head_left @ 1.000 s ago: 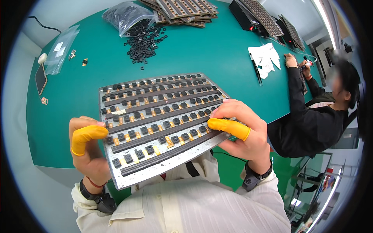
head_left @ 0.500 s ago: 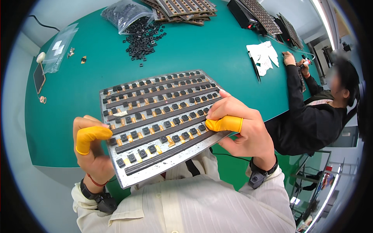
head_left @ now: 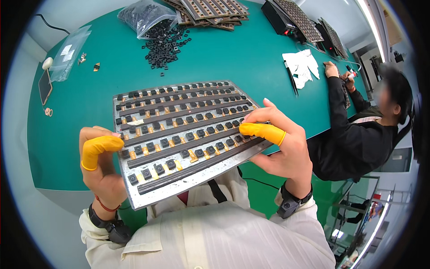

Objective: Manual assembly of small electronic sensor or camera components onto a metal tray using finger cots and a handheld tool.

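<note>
Both hands grip a metal fixture tray (head_left: pixel 179 134) of small black parts: left hand (head_left: pixel 101 166) pinching its near-left edge, right hand (head_left: pixel 280 148) its right edge (long axis running between them).

Bright, even overhead light falls on the green table (head_left: pixel 251 54), leaving only soft, faint shadows. A ceiling strip light (head_left: pixel 369 27) glares white above the table's far right corner. Fisheye distortion bows the table's edges, a black vignette rings it, and the centre stays sharp.
</note>
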The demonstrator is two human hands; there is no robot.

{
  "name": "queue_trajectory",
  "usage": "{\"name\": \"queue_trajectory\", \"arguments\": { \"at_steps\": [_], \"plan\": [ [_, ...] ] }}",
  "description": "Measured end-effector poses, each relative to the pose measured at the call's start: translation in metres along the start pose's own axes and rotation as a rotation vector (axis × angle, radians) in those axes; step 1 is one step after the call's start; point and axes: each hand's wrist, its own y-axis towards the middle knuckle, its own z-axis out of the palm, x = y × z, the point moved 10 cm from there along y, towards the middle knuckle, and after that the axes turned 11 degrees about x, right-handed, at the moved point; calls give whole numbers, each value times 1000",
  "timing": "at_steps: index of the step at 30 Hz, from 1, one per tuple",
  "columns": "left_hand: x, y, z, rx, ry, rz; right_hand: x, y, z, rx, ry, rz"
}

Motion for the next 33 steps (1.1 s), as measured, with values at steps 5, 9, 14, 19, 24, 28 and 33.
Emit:
{"name": "queue_trajectory", "arguments": {
  "at_steps": [5, 9, 14, 19, 24, 28, 33],
  "plan": [
    [5, 1, -4, -34, 13, -38, -11, -7, -6, -11, 1, 60],
    [6, 1, -3, -34, -5, -29, -4, -4, -3, -11, 14, 11],
    [3, 0, -2, -28, -21, -14, 9, 1, -2, -21, -3, -82],
    [3, 0, 0, -25, -44, -12, 17, 2, 2, 34, -74, -130],
    [0, 0, 0, -20, -11, -3, 29, 7, 7, 59, -77, -187],
    [1, -4, 1, -13, -22, -7, 30, 15, 9, 154, 16, -203],
    [2, -2, 5, -30, -69, -10, 31, 17, 13, 250, 23, -247]
  ]
}}
